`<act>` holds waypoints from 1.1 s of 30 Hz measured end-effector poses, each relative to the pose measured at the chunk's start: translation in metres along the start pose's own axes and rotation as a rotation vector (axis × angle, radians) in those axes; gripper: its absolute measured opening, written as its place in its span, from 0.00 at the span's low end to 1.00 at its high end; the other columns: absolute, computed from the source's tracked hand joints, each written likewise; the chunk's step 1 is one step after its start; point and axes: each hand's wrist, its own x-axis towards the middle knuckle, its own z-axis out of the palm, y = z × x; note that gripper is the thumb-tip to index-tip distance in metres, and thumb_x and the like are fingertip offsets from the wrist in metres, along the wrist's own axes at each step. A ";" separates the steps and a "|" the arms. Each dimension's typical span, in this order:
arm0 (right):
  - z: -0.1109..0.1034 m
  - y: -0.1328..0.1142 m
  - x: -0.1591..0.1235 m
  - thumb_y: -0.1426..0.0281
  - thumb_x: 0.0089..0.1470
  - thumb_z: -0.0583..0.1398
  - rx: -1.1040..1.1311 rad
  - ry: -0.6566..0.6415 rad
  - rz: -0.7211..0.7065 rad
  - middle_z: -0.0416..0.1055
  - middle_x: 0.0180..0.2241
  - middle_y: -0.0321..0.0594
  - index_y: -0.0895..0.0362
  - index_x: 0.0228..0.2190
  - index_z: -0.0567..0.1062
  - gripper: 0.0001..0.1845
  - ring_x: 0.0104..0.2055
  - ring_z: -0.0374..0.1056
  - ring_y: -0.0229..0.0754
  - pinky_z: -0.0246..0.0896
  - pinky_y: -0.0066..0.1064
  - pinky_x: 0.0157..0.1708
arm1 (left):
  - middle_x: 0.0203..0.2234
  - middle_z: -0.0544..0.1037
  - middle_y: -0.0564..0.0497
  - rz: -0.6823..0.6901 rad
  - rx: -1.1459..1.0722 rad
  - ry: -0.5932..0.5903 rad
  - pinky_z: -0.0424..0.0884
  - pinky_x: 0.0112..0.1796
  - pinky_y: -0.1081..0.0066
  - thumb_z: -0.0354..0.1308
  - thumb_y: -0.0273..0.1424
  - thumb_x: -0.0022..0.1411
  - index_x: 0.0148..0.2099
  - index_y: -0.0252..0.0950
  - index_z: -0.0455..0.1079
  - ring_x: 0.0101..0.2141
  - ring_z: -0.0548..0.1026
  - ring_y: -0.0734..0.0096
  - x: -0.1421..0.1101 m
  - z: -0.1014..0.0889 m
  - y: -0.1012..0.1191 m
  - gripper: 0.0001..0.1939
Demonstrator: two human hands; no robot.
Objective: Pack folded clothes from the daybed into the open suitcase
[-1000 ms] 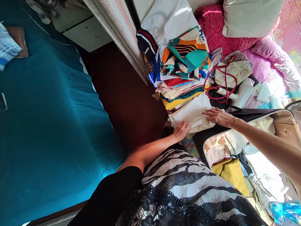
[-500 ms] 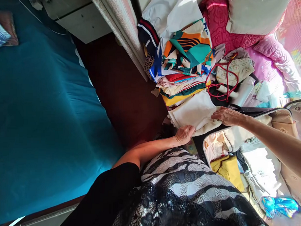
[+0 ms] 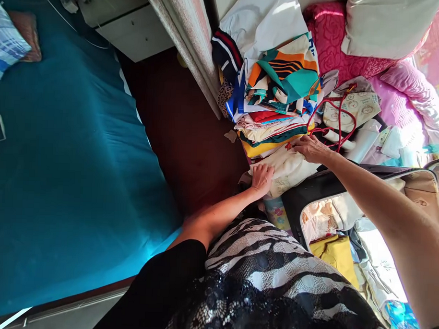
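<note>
A cream-coloured garment with a small red mark lies between the clothes stack and the suitcase. My left hand grips its near left edge with curled fingers. Higher and to the right, my right hand pinches its far edge. The cloth is folded over, and what kind of garment it is cannot be made out. Just beyond it rises a stack of folded clothes, topped by a patterned green, orange and black garment. To the right is an open suitcase with a yellow garment inside.
A red cord lies over a printed pouch right of the stack. Behind are a pink cushion and a pale pillow. A bed with a teal sheet fills the left, across dark floor.
The near edge of the cream garment has been folded away toward the stack. Both hands moved forward and left with it, and a red mark now shows on the cloth.
</note>
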 end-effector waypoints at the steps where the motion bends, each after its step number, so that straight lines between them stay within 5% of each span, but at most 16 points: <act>1: -0.001 -0.001 -0.006 0.75 0.61 0.56 -0.001 -0.016 -0.006 0.80 0.49 0.55 0.57 0.49 0.84 0.21 0.54 0.64 0.59 0.54 0.50 0.55 | 0.53 0.80 0.40 0.048 0.003 -0.021 0.73 0.58 0.53 0.54 0.28 0.79 0.55 0.37 0.78 0.56 0.76 0.50 -0.004 0.002 0.003 0.11; 4: -0.002 -0.004 -0.028 0.76 0.63 0.54 -0.017 -0.015 -0.008 0.79 0.44 0.54 0.58 0.49 0.81 0.19 0.51 0.64 0.57 0.51 0.44 0.51 | 0.52 0.82 0.39 0.135 -0.043 -0.074 0.75 0.56 0.58 0.48 0.27 0.82 0.59 0.36 0.77 0.55 0.79 0.53 -0.013 0.007 0.012 0.17; 7: -0.004 -0.008 -0.049 0.77 0.59 0.57 -0.042 -0.038 -0.013 0.79 0.42 0.52 0.58 0.47 0.80 0.17 0.50 0.62 0.54 0.47 0.42 0.48 | 0.57 0.81 0.39 0.044 -0.139 -0.092 0.77 0.56 0.61 0.57 0.23 0.75 0.69 0.35 0.71 0.56 0.80 0.55 -0.017 0.007 0.020 0.23; 9: -0.009 -0.013 -0.059 0.78 0.57 0.59 -0.064 -0.068 0.005 0.78 0.42 0.55 0.59 0.41 0.80 0.12 0.50 0.61 0.54 0.46 0.43 0.48 | 0.57 0.81 0.40 -0.037 -0.170 -0.115 0.79 0.54 0.61 0.62 0.23 0.71 0.67 0.35 0.72 0.56 0.81 0.54 -0.018 0.001 0.023 0.24; 12: -0.022 -0.025 -0.073 0.78 0.60 0.59 -0.078 0.026 0.063 0.77 0.53 0.61 0.59 0.40 0.79 0.10 0.58 0.60 0.58 0.46 0.46 0.52 | 0.53 0.82 0.39 0.026 -0.121 -0.118 0.80 0.53 0.60 0.61 0.25 0.73 0.60 0.34 0.77 0.54 0.82 0.52 -0.029 -0.013 0.025 0.15; 15: -0.037 -0.042 -0.092 0.77 0.66 0.57 -0.071 0.188 0.035 0.77 0.60 0.55 0.57 0.42 0.78 0.10 0.68 0.58 0.60 0.45 0.51 0.60 | 0.50 0.82 0.38 0.157 -0.058 -0.054 0.80 0.52 0.61 0.59 0.27 0.75 0.58 0.33 0.77 0.52 0.83 0.52 -0.047 -0.023 0.025 0.13; 20: -0.048 -0.068 -0.118 0.80 0.66 0.54 -0.069 0.164 -0.020 0.81 0.46 0.49 0.55 0.39 0.76 0.13 0.59 0.66 0.54 0.45 0.48 0.60 | 0.48 0.82 0.40 0.123 -0.033 -0.014 0.80 0.50 0.64 0.60 0.28 0.75 0.54 0.36 0.77 0.51 0.83 0.55 -0.064 -0.020 0.025 0.09; 28: -0.034 -0.079 -0.125 0.80 0.59 0.57 -0.029 0.112 0.029 0.80 0.39 0.45 0.53 0.36 0.77 0.12 0.51 0.68 0.53 0.48 0.44 0.53 | 0.49 0.81 0.42 0.080 -0.116 -0.106 0.81 0.50 0.64 0.61 0.27 0.73 0.65 0.37 0.76 0.49 0.84 0.56 -0.071 -0.013 0.034 0.21; 31: -0.033 -0.079 -0.123 0.79 0.58 0.57 0.023 0.121 0.050 0.81 0.40 0.45 0.53 0.36 0.78 0.12 0.52 0.69 0.54 0.49 0.44 0.52 | 0.47 0.81 0.44 0.128 -0.134 -0.107 0.81 0.48 0.66 0.59 0.24 0.72 0.71 0.41 0.75 0.47 0.84 0.57 -0.068 -0.037 0.035 0.27; 33: -0.038 -0.081 -0.126 0.77 0.58 0.58 0.061 0.158 0.081 0.82 0.42 0.46 0.53 0.37 0.79 0.11 0.54 0.70 0.54 0.50 0.44 0.52 | 0.44 0.81 0.45 0.212 -0.099 -0.131 0.80 0.47 0.67 0.58 0.24 0.71 0.69 0.42 0.77 0.45 0.83 0.58 -0.064 -0.075 0.040 0.27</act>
